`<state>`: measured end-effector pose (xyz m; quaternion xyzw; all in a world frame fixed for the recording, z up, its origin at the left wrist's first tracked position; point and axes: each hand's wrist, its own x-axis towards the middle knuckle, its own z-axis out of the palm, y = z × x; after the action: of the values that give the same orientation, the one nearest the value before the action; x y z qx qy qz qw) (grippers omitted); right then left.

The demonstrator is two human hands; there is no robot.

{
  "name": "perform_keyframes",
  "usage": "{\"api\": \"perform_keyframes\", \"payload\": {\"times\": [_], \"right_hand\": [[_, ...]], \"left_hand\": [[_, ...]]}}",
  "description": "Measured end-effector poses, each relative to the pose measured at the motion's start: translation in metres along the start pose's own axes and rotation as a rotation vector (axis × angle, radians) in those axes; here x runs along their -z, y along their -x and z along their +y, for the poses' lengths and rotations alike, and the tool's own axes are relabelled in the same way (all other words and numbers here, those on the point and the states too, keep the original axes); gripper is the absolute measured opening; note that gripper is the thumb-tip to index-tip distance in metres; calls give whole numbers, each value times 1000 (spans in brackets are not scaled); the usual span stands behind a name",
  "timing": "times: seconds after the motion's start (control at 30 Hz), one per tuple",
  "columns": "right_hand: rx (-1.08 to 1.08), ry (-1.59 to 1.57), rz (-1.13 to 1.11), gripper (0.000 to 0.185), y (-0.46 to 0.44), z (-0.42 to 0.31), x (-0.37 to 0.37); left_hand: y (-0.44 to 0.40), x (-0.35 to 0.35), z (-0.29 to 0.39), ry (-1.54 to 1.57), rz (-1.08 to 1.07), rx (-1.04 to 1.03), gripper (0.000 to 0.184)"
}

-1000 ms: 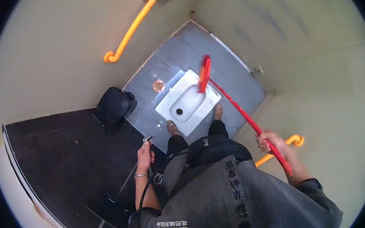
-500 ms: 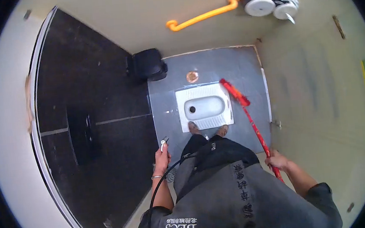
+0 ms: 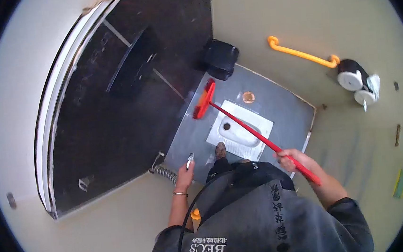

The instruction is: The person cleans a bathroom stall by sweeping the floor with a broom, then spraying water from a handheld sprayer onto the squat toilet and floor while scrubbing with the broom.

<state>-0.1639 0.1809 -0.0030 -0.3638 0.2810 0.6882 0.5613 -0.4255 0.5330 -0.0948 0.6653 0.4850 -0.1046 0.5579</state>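
Observation:
My right hand [image 3: 293, 160] is closed around the handle of a red broom [image 3: 259, 135]. The broom's bristled head hangs over the grey floor at the left of the white squat toilet [image 3: 267, 126], and its handle crosses above the toilet. Lower left of the toilet, my left hand [image 3: 185, 173] is closed on a small metal nozzle [image 3: 190, 160]. A black hose [image 3: 186, 218] runs over my left arm side. A round copper-coloured drain cover [image 3: 248, 97] lies beyond the toilet.
A black bin [image 3: 221, 58] stands in the far corner beside the dark door [image 3: 110, 105]. On the wall are a yellow grab bar [image 3: 302, 54] and round paper dispensers [image 3: 351, 80]. A coiled hose [image 3: 166, 173] hangs near the door's lower corner.
The view has turned strongly toward the door. The broom head has swung from the toilet's right side to the floor at its left. Both hands keep their holds.

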Motion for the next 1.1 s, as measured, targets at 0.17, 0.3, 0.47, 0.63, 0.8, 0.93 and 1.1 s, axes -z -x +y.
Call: {"api": "perform_keyframes", "payload": {"times": [0.17,0.3,0.47,0.63,0.8,0.93,1.1], "right_hand": [[218,327,190,27,-96,-31,-10],[246,342,180,42,-48,-26,35],[180,447,334,50,59,-9,88],[174,773,375,64,115,-2,67],[69,828,256,67,134,-19,44],[-60,856,-147,49,41,-44,49],[-58,938,-89,55,-77,-8,28]], "left_hand": [[11,-4,-36,-34,48,32,50],[20,-15,-33,-144,126,-73,52],[48,-43,-38,-133,156,1,51],[108,-90,-52,-179,257,57,52],[185,-118,-43,-92,391,36,46],[197,-130,-33,-89,438,-30,46],[178,-128,-27,-106,448,-152,48]]}}
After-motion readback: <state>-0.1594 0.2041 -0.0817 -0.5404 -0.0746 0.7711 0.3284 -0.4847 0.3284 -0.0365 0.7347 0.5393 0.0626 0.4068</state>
